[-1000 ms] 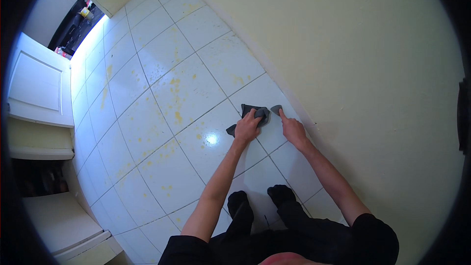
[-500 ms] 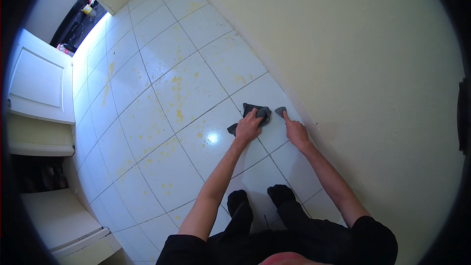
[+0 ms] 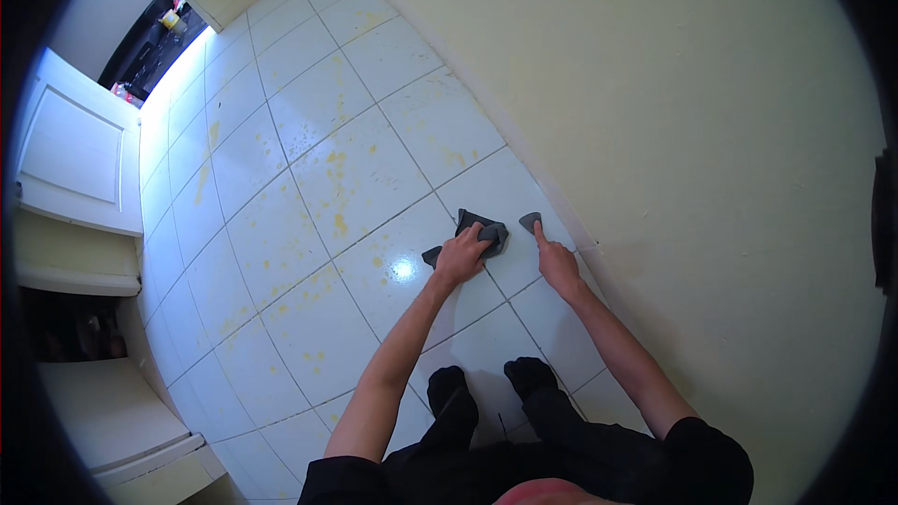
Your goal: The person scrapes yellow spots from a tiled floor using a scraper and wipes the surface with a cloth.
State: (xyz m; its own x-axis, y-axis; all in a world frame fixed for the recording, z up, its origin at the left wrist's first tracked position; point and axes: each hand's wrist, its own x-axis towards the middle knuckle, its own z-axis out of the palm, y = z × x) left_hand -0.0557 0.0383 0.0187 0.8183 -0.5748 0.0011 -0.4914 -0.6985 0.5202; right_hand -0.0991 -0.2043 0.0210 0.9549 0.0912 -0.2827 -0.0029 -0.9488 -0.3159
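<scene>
My left hand (image 3: 458, 260) is closed on a bunched dark grey cloth (image 3: 490, 238), pressing it to the white tiled floor (image 3: 524, 178). One corner of the cloth sticks out to the left of the wrist, and another lies beyond the fingers. To its right, close to the wall, my right hand (image 3: 558, 268) grips a small grey scraper (image 3: 529, 221) with a flared flat blade. The index finger stretches along the blade, and the fist hides any handle. Yellow splotches (image 3: 340, 224) dot the tiles to the left of the cloth.
A cream wall (image 3: 692, 131) runs along the right side. At the left stand a white panelled door (image 3: 75, 154) and an open low cupboard (image 3: 112, 411). My feet in black socks (image 3: 447, 388) are just below the hands. Dark clutter (image 3: 154, 47) shows through the far doorway.
My left hand and the cloth have slid a little nearer and to the left. The right hand with the scraper has also come slightly nearer.
</scene>
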